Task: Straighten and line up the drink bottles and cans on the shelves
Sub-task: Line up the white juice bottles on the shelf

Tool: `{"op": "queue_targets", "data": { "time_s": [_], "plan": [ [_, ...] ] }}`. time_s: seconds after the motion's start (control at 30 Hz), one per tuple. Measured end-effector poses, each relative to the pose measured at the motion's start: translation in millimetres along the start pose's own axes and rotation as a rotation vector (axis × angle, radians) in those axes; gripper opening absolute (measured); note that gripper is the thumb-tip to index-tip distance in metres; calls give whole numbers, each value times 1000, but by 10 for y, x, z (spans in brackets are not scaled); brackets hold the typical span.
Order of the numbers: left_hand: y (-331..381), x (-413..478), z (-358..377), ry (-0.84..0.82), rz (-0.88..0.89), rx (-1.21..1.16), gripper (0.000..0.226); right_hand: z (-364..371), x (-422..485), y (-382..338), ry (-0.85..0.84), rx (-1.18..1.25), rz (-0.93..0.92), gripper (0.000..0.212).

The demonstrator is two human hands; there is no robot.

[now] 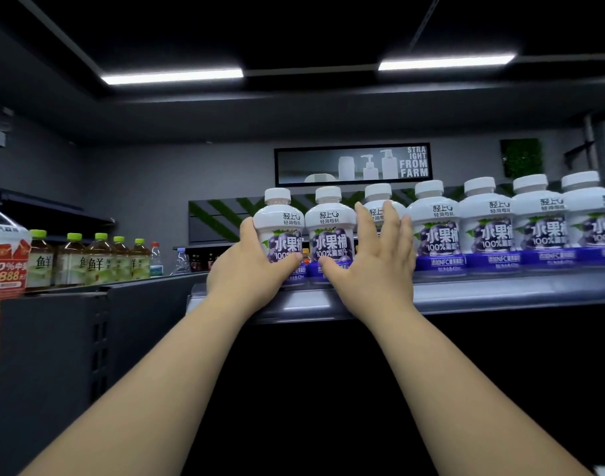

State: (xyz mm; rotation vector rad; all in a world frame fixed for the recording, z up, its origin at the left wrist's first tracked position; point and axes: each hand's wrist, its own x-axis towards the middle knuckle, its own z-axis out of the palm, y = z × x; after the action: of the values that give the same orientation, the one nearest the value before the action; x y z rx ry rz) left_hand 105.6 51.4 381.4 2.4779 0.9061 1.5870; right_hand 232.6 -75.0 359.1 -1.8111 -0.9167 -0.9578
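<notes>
Gripping end grape bottle [282, 231] w/ left hand [246, 266]; pressed second bottle [330, 235] w/ flat right hand [369, 262]. Judged rest of row [489, 228] aligned; tea bottles [98, 262] opp. pending.

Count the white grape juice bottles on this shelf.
7 grape juice bottles in one row on the shelf: first bottle in the left hand, second, third behind the right hand, four more rightward. Others may stand hidden behind.

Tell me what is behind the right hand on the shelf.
A white juice bottle stands behind the right hand: its cap and top label show, its lower body is covered.
</notes>
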Motion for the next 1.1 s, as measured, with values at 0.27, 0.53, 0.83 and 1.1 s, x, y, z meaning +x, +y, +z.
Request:
{"op": "queue_targets", "data": {
  "time_s": [0.27, 0.53, 0.83, 1.1],
  "plan": [
    [13, -116, -48, 76, 138, -17, 99, -140, -134, 54, 24, 101, -40, 86],
    [98, -536, 26, 17, 342, 180, 88, -394, -530, 421, -184, 5, -105, 79],
    [481, -1174, -94, -352, 340, 328, 78, -1062, -761, 892, -449, -56, -161, 77],
    [983, -2117, -91, -609, 147, -64, 77, -1478, -1307, 1418, -723, 163, -83, 80]
  ]
}}
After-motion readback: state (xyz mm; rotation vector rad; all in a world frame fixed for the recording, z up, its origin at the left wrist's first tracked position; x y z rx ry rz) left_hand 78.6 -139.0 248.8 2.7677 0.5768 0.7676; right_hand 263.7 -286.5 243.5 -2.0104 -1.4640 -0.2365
